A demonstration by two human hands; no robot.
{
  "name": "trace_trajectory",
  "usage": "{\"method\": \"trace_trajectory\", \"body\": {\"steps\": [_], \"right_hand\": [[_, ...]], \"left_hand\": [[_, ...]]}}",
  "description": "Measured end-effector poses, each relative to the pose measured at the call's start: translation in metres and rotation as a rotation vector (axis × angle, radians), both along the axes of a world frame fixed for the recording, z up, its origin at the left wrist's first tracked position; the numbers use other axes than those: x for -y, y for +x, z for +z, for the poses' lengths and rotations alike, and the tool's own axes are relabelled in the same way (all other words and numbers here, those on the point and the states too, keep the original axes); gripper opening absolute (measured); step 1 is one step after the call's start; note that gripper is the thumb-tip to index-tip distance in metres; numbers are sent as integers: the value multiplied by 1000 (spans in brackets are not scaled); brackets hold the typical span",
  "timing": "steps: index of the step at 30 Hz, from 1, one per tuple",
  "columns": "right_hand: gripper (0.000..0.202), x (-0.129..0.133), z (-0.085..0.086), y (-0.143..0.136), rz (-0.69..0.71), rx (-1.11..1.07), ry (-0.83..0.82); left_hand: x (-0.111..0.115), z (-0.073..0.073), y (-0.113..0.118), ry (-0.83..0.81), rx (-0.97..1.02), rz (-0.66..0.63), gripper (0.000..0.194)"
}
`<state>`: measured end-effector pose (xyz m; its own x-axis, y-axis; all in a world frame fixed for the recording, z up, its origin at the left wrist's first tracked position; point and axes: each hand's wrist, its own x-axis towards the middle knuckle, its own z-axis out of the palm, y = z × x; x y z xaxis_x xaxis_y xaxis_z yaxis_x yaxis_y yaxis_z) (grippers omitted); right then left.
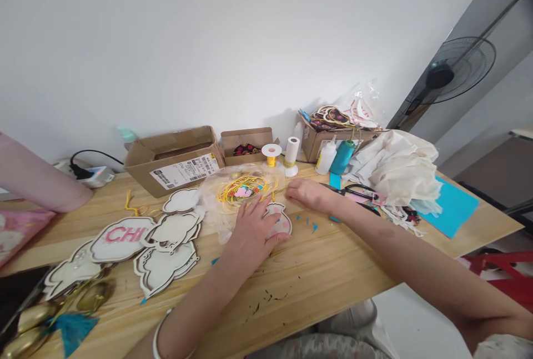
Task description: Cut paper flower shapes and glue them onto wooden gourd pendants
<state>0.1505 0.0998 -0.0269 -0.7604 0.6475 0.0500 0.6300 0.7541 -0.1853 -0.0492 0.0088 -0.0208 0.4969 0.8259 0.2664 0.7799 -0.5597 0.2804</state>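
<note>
My left hand lies with its fingers spread, on and beside a small pale ornament with pink spots. Part of that ornament is hidden under the fingers. Just behind is a clear plastic bag holding yellow cord and small colourful pieces. To the right of the ornament, my right hand is closed, its fingertips pressed together near the end of a thin cord; what they hold is too small to make out. Black scissors lie beyond my right wrist.
Cloud-shaped wooden pieces and gold bells lie left. Cardboard boxes, a yellow spool, a white glue bottle and teal thread line the back. White cloth and blue sheet are right.
</note>
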Motion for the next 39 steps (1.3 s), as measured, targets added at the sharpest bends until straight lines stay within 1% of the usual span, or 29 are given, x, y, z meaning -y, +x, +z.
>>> {"method": "trace_trajectory", "body": {"steps": [2, 5, 7, 9, 11, 13, 16, 18, 20, 22, 24, 27, 29, 33, 35, 39], "right_hand": [[19, 9, 1, 10, 58, 16, -22], [18, 20, 11, 20, 137, 31, -72], [22, 23, 19, 18, 134, -3, -74], [27, 23, 21, 13, 87, -60, -35], [32, 22, 13, 7, 69, -81, -5], [34, 25, 0, 6, 75, -76, -6], [38, 40, -19, 17, 68, -80, -20], [38, 54, -23, 30, 80, -95, -41], [38, 66, -18, 43, 117, -111, -85], [35, 74, -7, 54, 111, -167, -153], [32, 77, 4, 61, 49, -247, -169], [28, 77, 16, 63, -61, -263, -100], [27, 77, 20, 58, -85, -173, -75], [24, 75, 26, 38, -79, 32, -118], [21, 73, 28, 29, -58, 111, -136], [25, 68, 38, 17, 12, 310, -140]], "left_hand": [[1, 0, 0, -13, -8, 4, 33], [2, -1, 0, -37, -19, 8, 32], [2, -1, 0, -34, -11, 5, 31], [1, -2, 1, -25, 0, 0, 30], [0, -2, 1, -28, 0, -6, 30], [-1, -1, 1, -30, -10, -5, 29], [-1, 0, 0, -9, -23, 3, 27], [0, 0, 0, 2, -32, 1, 28], [0, -1, 1, 5, -45, -4, 28], [0, -2, 2, 6, -59, -5, 27], [0, -2, 2, 4, -69, -1, 26], [-2, -2, 2, -2, -65, -5, 24], [-3, -2, 2, -7, -51, -12, 24], [-3, -4, 2, -4, -35, -21, 26], [-3, -5, 2, -2, -36, -22, 26], [-4, -2, 1, -4, -48, -25, 27]]}}
